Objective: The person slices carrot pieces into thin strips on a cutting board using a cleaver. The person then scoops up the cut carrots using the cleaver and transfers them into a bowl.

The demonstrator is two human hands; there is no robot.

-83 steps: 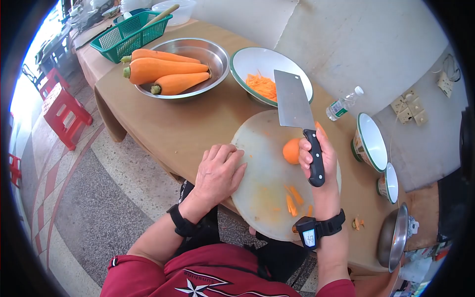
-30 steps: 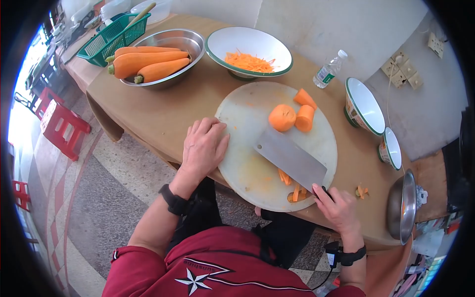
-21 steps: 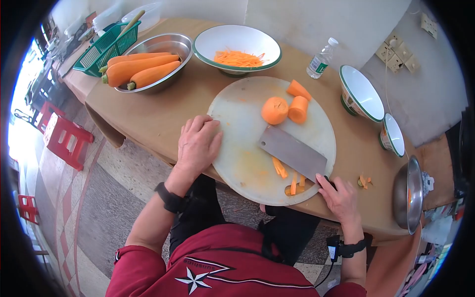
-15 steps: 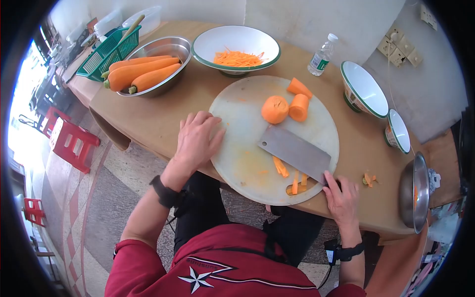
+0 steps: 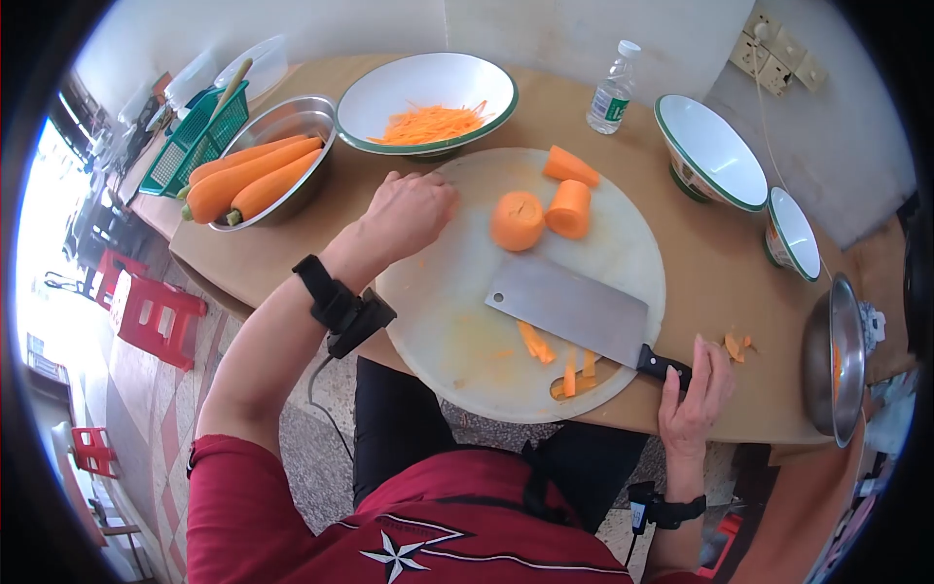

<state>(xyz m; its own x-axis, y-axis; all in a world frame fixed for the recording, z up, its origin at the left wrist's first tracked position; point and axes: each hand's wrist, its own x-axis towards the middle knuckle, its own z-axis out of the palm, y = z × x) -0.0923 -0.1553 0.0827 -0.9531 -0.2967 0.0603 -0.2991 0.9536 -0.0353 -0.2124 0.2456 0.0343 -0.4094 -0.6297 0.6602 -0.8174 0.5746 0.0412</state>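
My left hand [image 5: 413, 209] is above the upper left edge of the round cutting board [image 5: 438, 311], its fingers curled in and their tips hidden. A cleaver [image 5: 574, 302] lies flat on the board, its black handle past the right edge. Around the end of that handle is my right hand [image 5: 696, 394], thumb and fingers apart, not gripping it. Carrot chunks [image 5: 518, 221] sit at the board's upper part, two standing side by side and one lying behind. Below the blade are carrot strips [image 5: 534, 341]. A white bowl [image 5: 365, 107] holds shredded carrot [image 5: 433, 124].
A steel bowl [image 5: 316, 112] with whole carrots [image 5: 243, 180] stands at left, beside a green basket [image 5: 199, 141]. A bottle [image 5: 611, 92] stands at the back. To the right are two more white bowls [image 5: 715, 146] [image 5: 796, 234], carrot scraps [image 5: 736, 346] and a steel basin [image 5: 837, 360].
The cleaver was raised in my right hand, then laid on the board; my right hand has opened off its handle. My left hand has moved forward along the board's left edge, fingers now curled.
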